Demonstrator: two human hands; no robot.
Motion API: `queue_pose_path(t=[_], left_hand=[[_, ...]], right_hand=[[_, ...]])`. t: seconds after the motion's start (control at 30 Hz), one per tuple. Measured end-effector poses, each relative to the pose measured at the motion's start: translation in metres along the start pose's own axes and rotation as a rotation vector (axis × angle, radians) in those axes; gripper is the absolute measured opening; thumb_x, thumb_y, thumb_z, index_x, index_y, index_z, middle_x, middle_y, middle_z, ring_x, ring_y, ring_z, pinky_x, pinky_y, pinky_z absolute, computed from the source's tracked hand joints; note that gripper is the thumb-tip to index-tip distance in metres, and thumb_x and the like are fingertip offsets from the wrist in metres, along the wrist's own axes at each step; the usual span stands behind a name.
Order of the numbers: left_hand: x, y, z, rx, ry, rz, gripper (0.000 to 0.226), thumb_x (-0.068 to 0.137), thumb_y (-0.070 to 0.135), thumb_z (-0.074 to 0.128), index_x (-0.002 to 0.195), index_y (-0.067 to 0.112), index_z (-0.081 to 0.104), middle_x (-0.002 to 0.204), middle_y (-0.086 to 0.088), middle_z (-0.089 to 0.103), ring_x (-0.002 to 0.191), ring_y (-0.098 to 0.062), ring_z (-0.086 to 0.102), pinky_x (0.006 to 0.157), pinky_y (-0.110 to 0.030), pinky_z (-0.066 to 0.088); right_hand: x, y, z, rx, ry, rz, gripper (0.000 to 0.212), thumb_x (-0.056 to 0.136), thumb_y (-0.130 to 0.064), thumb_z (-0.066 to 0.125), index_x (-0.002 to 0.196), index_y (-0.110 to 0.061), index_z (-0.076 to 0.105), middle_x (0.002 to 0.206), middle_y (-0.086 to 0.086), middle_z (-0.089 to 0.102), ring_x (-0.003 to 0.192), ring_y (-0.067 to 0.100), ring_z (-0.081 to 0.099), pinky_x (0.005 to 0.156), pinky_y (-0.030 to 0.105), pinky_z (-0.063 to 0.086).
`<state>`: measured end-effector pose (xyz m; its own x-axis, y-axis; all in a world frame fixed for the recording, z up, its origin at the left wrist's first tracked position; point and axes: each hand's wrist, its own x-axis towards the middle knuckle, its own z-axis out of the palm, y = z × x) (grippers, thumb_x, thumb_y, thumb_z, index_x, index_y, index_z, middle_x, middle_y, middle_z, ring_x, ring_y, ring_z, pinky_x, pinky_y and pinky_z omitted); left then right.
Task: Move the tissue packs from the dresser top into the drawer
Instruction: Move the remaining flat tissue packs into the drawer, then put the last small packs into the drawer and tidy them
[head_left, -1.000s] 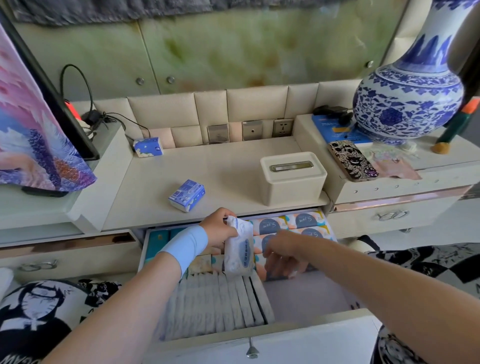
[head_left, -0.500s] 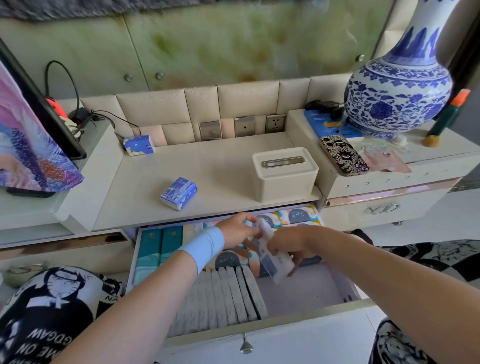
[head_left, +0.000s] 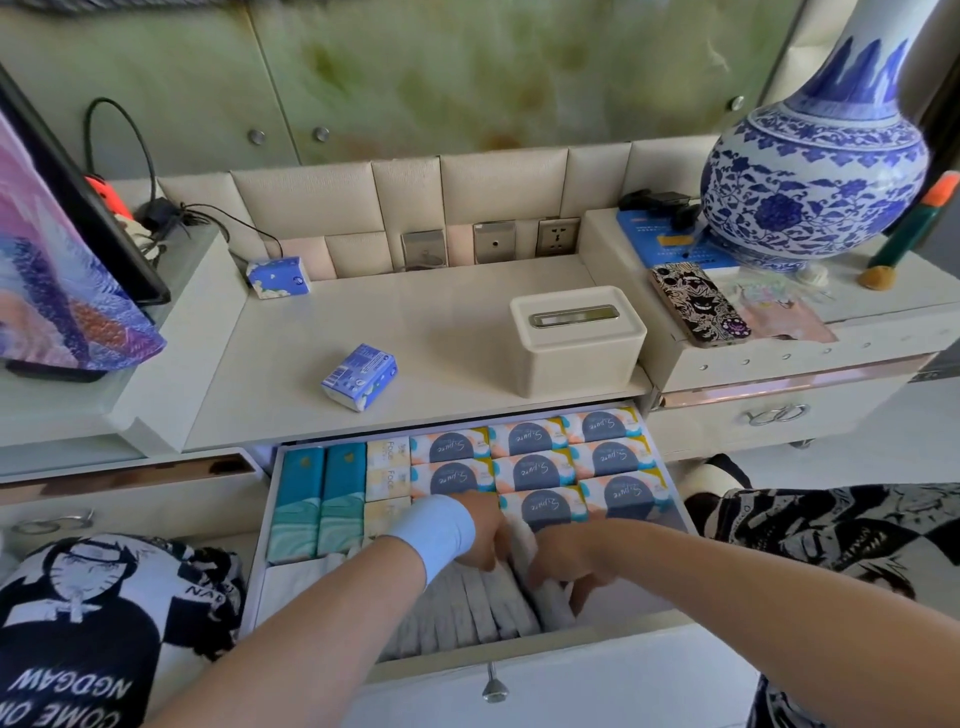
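White tissue pack (head_left: 553, 605) stands in the near drawer (head_left: 519, 662), with your right hand (head_left: 563, 558) fingers curled round it. Your left hand (head_left: 483, 535) fingers poke between packs; hold unclear. Blue tissue pack (head_left: 359, 376) lies farther off on the dresser top (head_left: 457, 322).

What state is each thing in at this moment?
drawer, pulled open, partly filled with packs.
blue tissue pack near the front, on the dresser top, untouched.
blue tissue pack at the back, on the dresser top, untouched.
tissue box, lid on.
phone, face down.
vase, upright.
left hand, fingers in the row of white packs.
right hand, fingers on the row's end pack; grip unclear.
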<state>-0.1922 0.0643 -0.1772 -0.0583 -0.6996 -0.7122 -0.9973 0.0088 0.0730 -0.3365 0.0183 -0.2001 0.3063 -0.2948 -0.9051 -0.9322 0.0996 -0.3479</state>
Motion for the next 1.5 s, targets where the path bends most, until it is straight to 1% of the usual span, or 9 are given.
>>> queue_pose_path(t=[0.13,0.3,0.37,0.57,0.73,1.0,1.2,1.3,1.5], left_hand=[[-0.006,-0.01,0.003,-0.069,0.105,0.017,0.029,0.093,0.026,0.059,0.121,0.024,0.068,0.13,-0.003,0.055,0.11,-0.027,0.058,0.085,-0.031,0.048],[-0.013,-0.017,0.017,-0.146,0.248,-0.02,0.035,0.092,0.023,0.057,0.127,0.026,0.054,0.13,-0.005,0.049,0.11,-0.028,0.055,0.08,-0.034,0.045],[-0.015,-0.017,0.023,-0.165,0.253,-0.024,0.04,0.09,0.023,0.06,0.129,0.026,0.051,0.131,-0.005,0.048,0.112,-0.027,0.053,0.083,-0.034,0.044],[-0.021,-0.027,0.028,-0.238,0.262,0.009,0.063,0.084,0.02,0.069,0.14,0.028,0.041,0.138,-0.002,0.043,0.124,-0.025,0.046,0.096,-0.036,0.044],[-0.022,-0.029,0.04,-0.174,0.174,0.031,0.094,0.073,0.02,0.082,0.149,0.029,0.028,0.153,-0.001,0.026,0.141,-0.024,0.026,0.112,-0.04,0.034],[-0.023,-0.031,0.047,-0.137,0.206,0.038,0.088,0.075,0.02,0.08,0.148,0.029,0.031,0.153,-0.001,0.024,0.14,-0.024,0.026,0.11,-0.038,0.036],[-0.028,-0.047,0.018,-0.309,0.255,0.009,0.062,0.082,0.022,0.072,0.138,0.031,0.048,0.137,0.002,0.054,0.119,-0.022,0.054,0.098,-0.034,0.047],[-0.037,-0.063,-0.005,-0.394,0.335,-0.041,0.051,0.088,0.031,0.065,0.137,0.032,0.05,0.134,0.003,0.056,0.117,-0.021,0.056,0.097,-0.033,0.047],[-0.044,-0.116,-0.035,-0.547,0.666,-0.233,0.048,0.088,0.025,0.066,0.134,0.029,0.053,0.134,-0.001,0.051,0.126,-0.022,0.044,0.104,-0.036,0.04]], right_hand=[[0.002,-0.005,0.008,-0.046,-0.111,0.046,0.045,0.098,-0.014,0.049,0.142,-0.008,0.044,0.135,0.012,0.053,0.118,0.032,0.056,0.089,0.048,0.057],[0.0,-0.008,0.012,0.018,-0.027,0.025,0.037,0.102,-0.011,0.039,0.136,-0.003,0.048,0.113,0.013,0.062,0.078,0.029,0.067,0.082,0.045,0.06],[-0.001,-0.007,0.021,0.036,-0.035,-0.004,0.036,0.102,-0.016,0.04,0.136,-0.009,0.051,0.113,0.012,0.064,0.078,0.025,0.067,0.079,0.039,0.06],[0.005,-0.002,0.016,0.153,-0.047,0.025,0.039,0.103,-0.034,0.035,0.133,-0.013,0.049,0.114,0.009,0.065,0.094,0.03,0.072,0.088,0.045,0.058],[0.004,-0.007,0.022,0.209,-0.077,0.024,0.033,0.104,-0.026,0.038,0.132,-0.013,0.048,0.117,0.01,0.062,0.1,0.033,0.069,0.084,0.043,0.06],[0.007,-0.014,0.026,-0.033,0.146,-0.153,0.037,0.101,-0.02,0.038,0.135,-0.026,0.049,0.107,0.005,0.066,0.082,0.023,0.074,0.074,0.037,0.062],[0.002,-0.033,0.004,-0.249,0.152,-0.084,0.03,0.102,-0.019,0.046,0.128,-0.011,0.056,0.118,0.007,0.068,0.084,0.022,0.074,0.076,0.036,0.061],[-0.006,-0.053,-0.015,-0.458,0.337,-0.161,0.024,0.096,-0.019,0.052,0.112,-0.008,0.066,0.1,0.009,0.074,0.085,0.022,0.074,0.079,0.034,0.061],[-0.017,-0.108,-0.039,-0.283,0.5,-0.451,0.027,0.092,-0.014,0.05,0.111,-0.01,0.068,0.1,0.011,0.072,0.081,0.026,0.072,0.073,0.039,0.061]])
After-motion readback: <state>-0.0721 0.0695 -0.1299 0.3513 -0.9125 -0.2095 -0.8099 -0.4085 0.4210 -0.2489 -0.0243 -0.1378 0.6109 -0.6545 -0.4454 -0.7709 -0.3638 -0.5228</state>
